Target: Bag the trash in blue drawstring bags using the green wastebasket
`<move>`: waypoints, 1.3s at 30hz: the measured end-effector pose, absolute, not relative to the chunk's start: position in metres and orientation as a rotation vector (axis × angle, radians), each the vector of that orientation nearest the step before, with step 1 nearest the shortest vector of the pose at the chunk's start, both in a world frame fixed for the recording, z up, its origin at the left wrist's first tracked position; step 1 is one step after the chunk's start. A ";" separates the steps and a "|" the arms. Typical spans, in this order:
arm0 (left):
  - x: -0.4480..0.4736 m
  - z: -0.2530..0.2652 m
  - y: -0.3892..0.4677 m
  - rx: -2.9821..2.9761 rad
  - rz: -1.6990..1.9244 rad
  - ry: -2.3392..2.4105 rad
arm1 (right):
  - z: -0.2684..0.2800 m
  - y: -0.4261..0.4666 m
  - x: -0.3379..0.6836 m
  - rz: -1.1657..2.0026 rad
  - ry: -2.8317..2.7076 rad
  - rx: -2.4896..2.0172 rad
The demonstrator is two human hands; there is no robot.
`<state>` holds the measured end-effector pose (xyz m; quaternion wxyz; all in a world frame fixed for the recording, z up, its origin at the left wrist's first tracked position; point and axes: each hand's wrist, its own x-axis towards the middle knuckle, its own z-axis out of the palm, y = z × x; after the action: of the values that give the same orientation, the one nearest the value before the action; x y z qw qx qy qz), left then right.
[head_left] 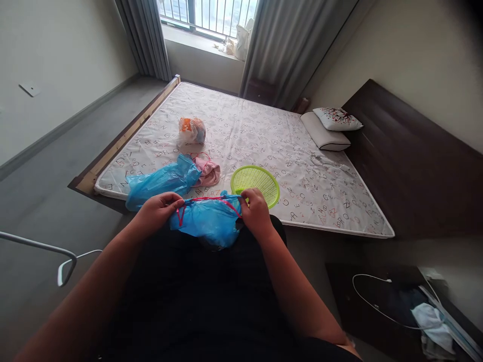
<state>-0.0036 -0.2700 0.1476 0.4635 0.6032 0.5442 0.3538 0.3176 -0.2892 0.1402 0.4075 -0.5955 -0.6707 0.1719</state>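
Both hands pinch the top edge of a blue plastic bag (211, 221) with a red drawstring (206, 199), stretched between them in front of my body. My left hand (160, 208) grips its left corner; my right hand (256, 211) grips the right corner. What the bag contains is hidden. Behind my left hand, a second blue plastic bag (162, 180) lies on the mattress, beside a folded pink cloth (207, 172). A green plastic basket (260, 182) sits just beyond my right hand.
The mattress (279, 151) carries a clear bag with orange print (191, 131). A pillow (337, 119) rests near the dark headboard (407, 161). At lower right, a dark nightstand (350, 296) holds a white cable. A bent metal rail (41, 245) juts in at left.
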 end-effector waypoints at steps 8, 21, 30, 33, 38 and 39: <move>0.005 0.163 -0.278 1.544 0.648 1.164 | 0.151 -0.307 0.282 0.780 -1.625 -1.278; 0.015 0.152 -0.282 1.349 0.871 1.311 | 0.127 -0.278 0.328 1.178 -1.438 -1.513; 0.036 0.161 -0.293 1.568 1.110 1.197 | 0.136 -0.298 0.277 0.636 -1.831 -1.175; 0.036 0.160 -0.298 1.410 1.061 1.054 | 0.138 -0.296 0.266 1.210 -1.840 -1.051; 0.029 0.156 -0.303 1.074 1.143 0.836 | 0.145 -0.289 0.278 1.686 -1.646 -0.987; 0.027 0.156 -0.304 1.034 1.127 0.816 | 0.146 -0.289 0.278 1.698 -1.621 -0.952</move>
<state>0.0268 -0.3036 0.1558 0.6475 0.4547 0.3586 0.4954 0.2785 -0.2891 0.1459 0.2993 -0.3586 -0.6106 0.6396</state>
